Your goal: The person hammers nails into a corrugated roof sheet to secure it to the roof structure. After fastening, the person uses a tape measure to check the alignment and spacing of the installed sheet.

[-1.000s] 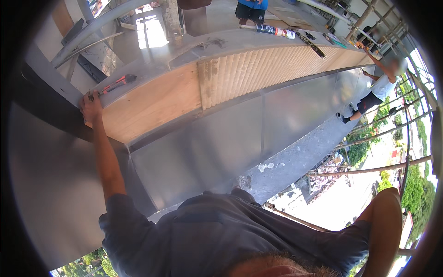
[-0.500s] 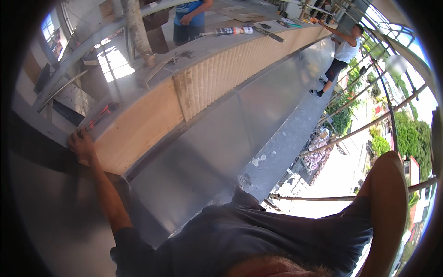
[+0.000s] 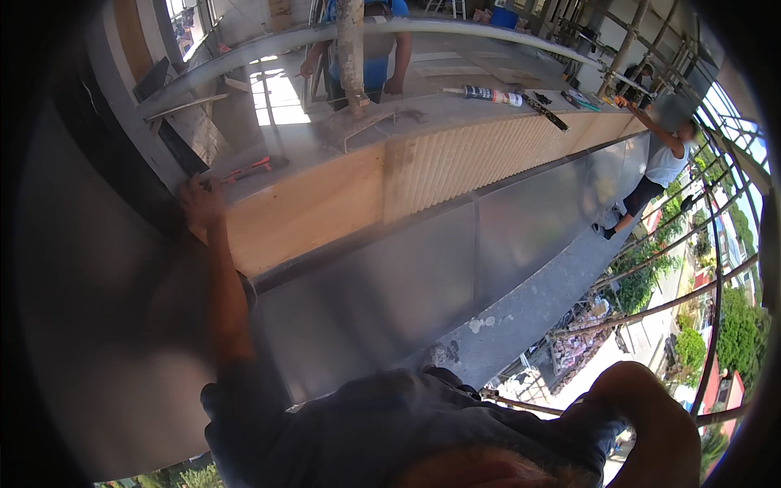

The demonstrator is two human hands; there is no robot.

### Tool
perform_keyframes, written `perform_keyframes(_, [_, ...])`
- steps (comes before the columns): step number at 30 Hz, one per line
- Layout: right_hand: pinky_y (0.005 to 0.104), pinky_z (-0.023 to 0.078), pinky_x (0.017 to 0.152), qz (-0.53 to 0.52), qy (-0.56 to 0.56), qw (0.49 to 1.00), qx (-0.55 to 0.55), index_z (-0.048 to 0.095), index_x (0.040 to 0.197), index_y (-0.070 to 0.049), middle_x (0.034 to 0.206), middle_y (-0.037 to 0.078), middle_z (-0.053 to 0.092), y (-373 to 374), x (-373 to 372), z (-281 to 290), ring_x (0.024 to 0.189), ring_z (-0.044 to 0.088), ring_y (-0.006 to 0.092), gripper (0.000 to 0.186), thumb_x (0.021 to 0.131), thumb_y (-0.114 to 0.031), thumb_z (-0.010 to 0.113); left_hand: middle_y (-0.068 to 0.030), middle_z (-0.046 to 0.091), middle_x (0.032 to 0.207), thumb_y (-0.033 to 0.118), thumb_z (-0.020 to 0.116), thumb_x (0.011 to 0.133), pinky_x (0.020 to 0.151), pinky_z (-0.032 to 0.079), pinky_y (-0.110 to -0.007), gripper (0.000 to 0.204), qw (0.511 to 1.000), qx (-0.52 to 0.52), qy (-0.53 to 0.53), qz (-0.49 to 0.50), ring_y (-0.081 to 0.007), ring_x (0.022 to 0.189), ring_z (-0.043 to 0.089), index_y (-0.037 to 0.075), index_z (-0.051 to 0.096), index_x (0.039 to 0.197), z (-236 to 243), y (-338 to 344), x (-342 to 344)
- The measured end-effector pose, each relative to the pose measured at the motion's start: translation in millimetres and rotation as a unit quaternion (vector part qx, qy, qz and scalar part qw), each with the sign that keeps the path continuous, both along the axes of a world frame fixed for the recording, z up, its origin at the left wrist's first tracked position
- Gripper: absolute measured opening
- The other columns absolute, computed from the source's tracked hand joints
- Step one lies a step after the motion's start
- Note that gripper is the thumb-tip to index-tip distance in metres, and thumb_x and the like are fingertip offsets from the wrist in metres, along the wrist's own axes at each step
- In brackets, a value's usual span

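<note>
My left hand is at the near left corner of a long grey-topped ledge, its bent fingers hooked over the edge. Close to those fingers, a red-and-black hand tool lies on the ledge top; its exact kind is hard to make out. Below the top runs a bare plywood facing, then a ribbed pale strip. Smooth grey panels cover the lower wall. My right arm is bent at the lower right, and its hand is out of view.
A sealant tube and a dark flat bar lie farther along the ledge. Behind a pole stands a person in blue. Another person in white works at the far end. Scaffold poles border a drop at right.
The view has swung, shifting the ledge and tools rightward in the picture. My left hand stays at the corner. My right elbow shows lower. The person in blue is now seen behind the pole.
</note>
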State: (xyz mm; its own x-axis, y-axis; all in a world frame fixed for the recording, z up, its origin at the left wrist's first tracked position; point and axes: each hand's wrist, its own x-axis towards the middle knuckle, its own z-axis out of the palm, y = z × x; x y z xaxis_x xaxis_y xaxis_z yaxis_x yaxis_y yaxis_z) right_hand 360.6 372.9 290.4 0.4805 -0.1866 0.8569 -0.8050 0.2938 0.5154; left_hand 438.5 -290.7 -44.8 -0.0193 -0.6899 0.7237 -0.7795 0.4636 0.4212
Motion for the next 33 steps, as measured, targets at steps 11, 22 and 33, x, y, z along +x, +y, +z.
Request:
perform_keyframes(11, [0.047, 0.055, 0.081, -0.436, -0.823, 0.337, 0.136, 0.069, 0.112, -0.002, 0.1, 0.017, 0.073, 232.3, 86.1, -702.8, 0.086, 0.068, 0.0313, 0.039, 0.083, -0.027, 0.08, -0.0119, 0.056, 0.13, 0.041, 0.073, 0.087, 0.095, 0.048, -0.055, 0.049, 0.991, -0.088, 0.098, -0.019, -0.0384, 0.119, 0.054, 0.016, 0.063, 0.128, 5.9, 25.5, -9.3])
perform_keyframes(22, [0.0469, 0.056, 0.071, -0.391, -0.791, 0.35, 0.314, 0.074, 0.082, -0.007, 0.082, 0.013, 0.073, 220.5, 152.6, -725.7, 0.076, 0.071, 0.0325, 0.018, 0.084, -0.024, 0.069, -0.0152, 0.053, 0.128, 0.01, 0.062, 0.096, 0.102, 0.045, -0.043, 0.035, 0.913, 0.195, 0.093, -0.346, -0.0317, 0.116, 0.055, 0.006, 0.057, 0.131, -201.1, 291.4, 57.4])
perform_keyframes(33, [0.0404, 0.057, 0.073, -0.19, -0.812, 0.529, 0.159, 0.076, 0.092, 0.001, 0.085, 0.017, 0.076, 155.3, 13.1, -686.7, 0.076, 0.073, 0.029, 0.024, 0.08, -0.019, 0.071, -0.0184, 0.067, 0.122, 0.029, 0.062, 0.093, 0.101, 0.049, -0.041, 0.038, 0.548, 0.492, -0.285, -0.613, -0.0339, 0.113, 0.064, 0.005, 0.069, 0.121, -315.6, 411.2, 121.3])
